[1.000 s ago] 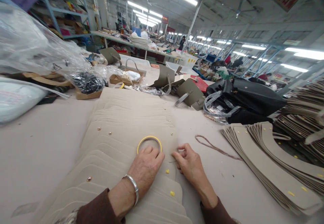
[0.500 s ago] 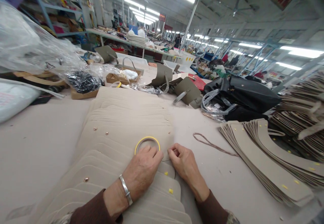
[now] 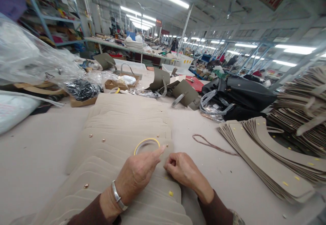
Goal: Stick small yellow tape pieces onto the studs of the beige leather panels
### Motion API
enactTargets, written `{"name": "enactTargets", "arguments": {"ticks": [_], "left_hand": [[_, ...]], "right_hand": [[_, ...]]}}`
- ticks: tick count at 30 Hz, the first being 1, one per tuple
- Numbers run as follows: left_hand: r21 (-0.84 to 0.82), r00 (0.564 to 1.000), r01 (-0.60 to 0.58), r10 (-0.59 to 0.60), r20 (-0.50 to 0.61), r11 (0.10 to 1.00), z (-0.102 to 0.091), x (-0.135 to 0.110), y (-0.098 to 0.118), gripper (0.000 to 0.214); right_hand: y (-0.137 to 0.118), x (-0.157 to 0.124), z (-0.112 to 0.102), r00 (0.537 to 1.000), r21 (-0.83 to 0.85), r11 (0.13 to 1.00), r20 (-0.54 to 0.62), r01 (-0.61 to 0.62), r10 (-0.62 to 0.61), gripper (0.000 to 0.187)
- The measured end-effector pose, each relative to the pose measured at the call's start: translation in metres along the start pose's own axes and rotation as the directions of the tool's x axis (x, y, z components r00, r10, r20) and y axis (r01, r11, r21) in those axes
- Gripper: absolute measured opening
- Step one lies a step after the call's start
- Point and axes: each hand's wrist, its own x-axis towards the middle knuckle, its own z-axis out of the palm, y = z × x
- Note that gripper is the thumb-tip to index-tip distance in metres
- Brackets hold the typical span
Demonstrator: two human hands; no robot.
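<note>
My left hand (image 3: 139,170), a silver bracelet on its wrist, holds a roll of yellow-edged tape (image 3: 147,139); its fingers reach up and right, and they hide the roll's lower part. Close to its right, my right hand (image 3: 182,169) is closed in a pinch at the edge of the beige leather-like pieces (image 3: 122,116). Whatever lies between those fingertips is hidden. The pieces overlap in a long fanned row beneath both hands, several with small metal rivets (image 3: 86,186). A yellow tab (image 3: 170,193) sticks to one piece below my right hand.
To the right lie a brown cord loop (image 3: 214,145), fanned curved strips (image 3: 270,160) with yellow tabs, and a black bag (image 3: 247,91). Clear plastic wrap (image 3: 33,48) and an open cardboard box (image 3: 122,81) stand at the back left. Olive flaps with handles (image 3: 184,92) lie behind the row.
My left hand's fingers have straightened, and the tape roll has shifted slightly with the hand. My right hand stays pinched. A riveted piece beyond the hands sits a little nearer to me.
</note>
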Motion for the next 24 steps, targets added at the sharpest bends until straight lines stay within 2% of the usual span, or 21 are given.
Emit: {"name": "enactTargets", "arguments": {"ticks": [3,6,9,12,19,21,24], "left_hand": [[0.025,0.999,0.034,-0.035,0.007,0.999,0.001,-0.001,0.001,0.037],[0.047,0.997,0.069,-0.070,0.023,0.997,0.002,-0.003,0.001,0.037],[0.031,0.995,0.080,-0.082,0.049,0.996,0.004,-0.005,0.001,0.037],[0.015,0.993,0.098,-0.099,0.059,0.995,0.006,-0.006,0.003,0.035],[-0.115,0.973,0.178,-0.157,0.171,0.977,0.004,-0.003,0.006,0.020],[-0.125,0.966,0.204,-0.179,0.187,0.971,0.003,-0.001,0.006,0.020],[-0.064,0.961,0.217,-0.202,0.188,0.974,0.000,0.003,0.007,0.025]], "right_hand": [[0.002,-0.001,0.000,0.999,0.146,0.989,-0.034,0.033,-0.029,0.011],[-0.001,-0.006,-0.002,0.976,0.362,0.916,-0.187,0.171,-0.108,0.011],[-0.008,-0.010,-0.005,0.891,0.344,0.841,-0.336,0.418,-0.305,0.016],[-0.015,-0.010,-0.002,0.807,0.227,0.801,-0.381,0.554,-0.451,0.015],[-0.011,-0.006,0.016,0.721,0.012,0.821,-0.485,0.571,-0.494,0.016],[-0.010,-0.007,0.017,0.728,-0.027,0.841,-0.487,0.540,-0.483,0.017],[-0.013,-0.009,0.015,0.791,-0.003,0.890,-0.457,0.456,-0.407,0.017]]}}
